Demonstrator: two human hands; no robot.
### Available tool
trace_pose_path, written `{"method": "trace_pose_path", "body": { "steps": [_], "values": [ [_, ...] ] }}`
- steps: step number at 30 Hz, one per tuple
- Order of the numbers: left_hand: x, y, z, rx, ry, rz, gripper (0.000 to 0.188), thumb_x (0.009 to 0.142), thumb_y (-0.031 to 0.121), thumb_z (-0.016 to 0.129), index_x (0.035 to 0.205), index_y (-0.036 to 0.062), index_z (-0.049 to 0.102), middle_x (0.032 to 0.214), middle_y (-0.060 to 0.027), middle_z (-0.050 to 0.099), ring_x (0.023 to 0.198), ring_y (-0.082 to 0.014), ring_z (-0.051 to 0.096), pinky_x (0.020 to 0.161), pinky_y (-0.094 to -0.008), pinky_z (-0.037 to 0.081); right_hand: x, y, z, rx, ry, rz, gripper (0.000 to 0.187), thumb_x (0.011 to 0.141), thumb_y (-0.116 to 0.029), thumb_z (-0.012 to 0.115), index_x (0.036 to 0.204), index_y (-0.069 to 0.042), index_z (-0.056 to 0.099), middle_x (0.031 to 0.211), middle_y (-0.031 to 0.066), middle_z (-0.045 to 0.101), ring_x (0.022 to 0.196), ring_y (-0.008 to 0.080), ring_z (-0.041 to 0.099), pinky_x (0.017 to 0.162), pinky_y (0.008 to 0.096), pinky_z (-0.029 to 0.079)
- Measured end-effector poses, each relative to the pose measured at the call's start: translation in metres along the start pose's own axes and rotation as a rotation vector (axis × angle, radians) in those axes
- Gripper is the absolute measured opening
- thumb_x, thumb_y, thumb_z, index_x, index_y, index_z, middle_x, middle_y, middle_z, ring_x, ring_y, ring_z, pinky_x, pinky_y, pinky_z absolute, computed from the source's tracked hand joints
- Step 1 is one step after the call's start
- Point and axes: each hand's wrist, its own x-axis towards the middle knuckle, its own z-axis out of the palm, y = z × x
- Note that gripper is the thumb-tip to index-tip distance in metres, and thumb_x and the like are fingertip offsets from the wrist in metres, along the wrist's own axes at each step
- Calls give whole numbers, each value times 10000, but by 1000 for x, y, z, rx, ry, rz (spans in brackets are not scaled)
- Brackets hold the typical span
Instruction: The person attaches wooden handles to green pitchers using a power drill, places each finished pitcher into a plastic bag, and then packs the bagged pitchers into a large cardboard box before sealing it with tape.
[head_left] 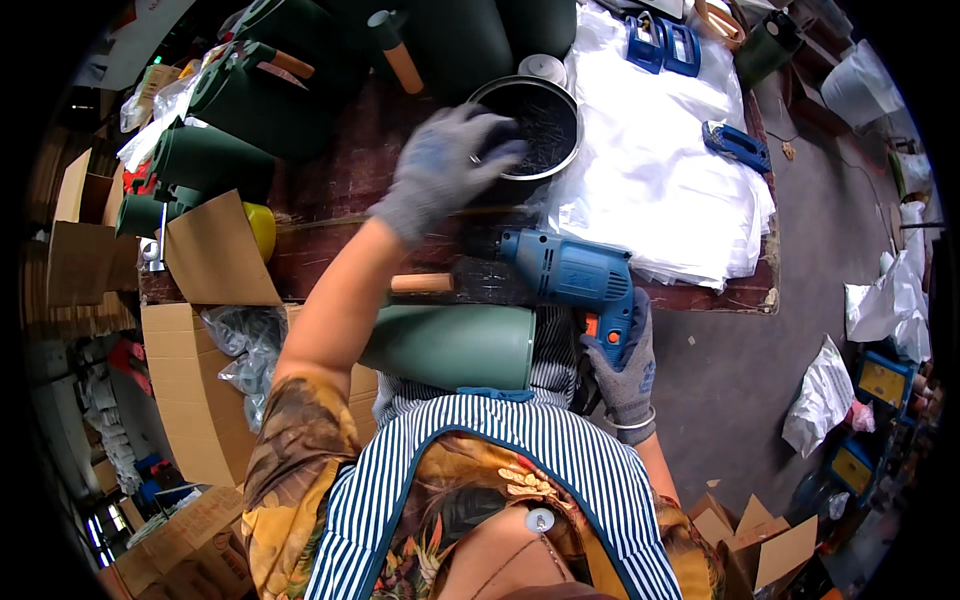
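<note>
My left hand (448,165), in a grey glove, reaches over the near left rim of a round metal bowl (545,135) full of small dark screws. Its fingers are apart over the screws, and I see nothing held in them. My right hand (625,370), also gloved, is wrapped round the grip of a blue power drill (575,268). The drill points left, its chuck near the table's front edge. A green cylinder (450,345) lies sideways across my lap below the drill. Beside its upper edge is a wooden handle (422,283).
Several green cylinders (265,100) with wooden handles crowd the back left of the dark red table (335,180). White plastic bags (655,190) are stacked at its right, with blue tools (737,147) on top. An open cardboard box (190,385) stands left of my lap.
</note>
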Motion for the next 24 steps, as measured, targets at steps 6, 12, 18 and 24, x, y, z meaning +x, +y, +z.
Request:
{"method": "trace_pose_path", "body": {
  "steps": [6,12,18,24],
  "values": [
    [39,27,64,399,-13,-102,292,862,349,720,1022,106,695,1107,-111,632,1075,-320,605,938,-440,484,0,-2,-3,-14,-21,34,967,783,-225,850,1535,11,290,1472,229,477,1305,323,547,1051,391,469],
    [10,-11,40,-873,213,-348,172,966,151,658,1096,39,649,1075,-98,708,922,-180,672,802,-296,547,2,2,2,4,-13,-42,964,779,-185,859,1533,8,289,1464,198,488,1291,290,551,1056,371,461],
    [-99,-71,-4,-1253,190,-684,415,994,65,584,1401,50,502,1095,-64,673,959,-149,658,836,-266,570,-25,-6,-8,303,-16,180,949,776,-131,865,1528,-8,299,1437,132,489,1266,210,516,1063,333,438],
    [-146,-87,5,-1324,-75,-1032,269,1008,138,605,1250,25,639,1098,-64,686,923,-144,677,771,-222,577,-31,-6,4,466,-3,254,953,765,-111,863,1527,-23,297,1464,122,430,1292,212,472,1085,337,412]
  ]
}}
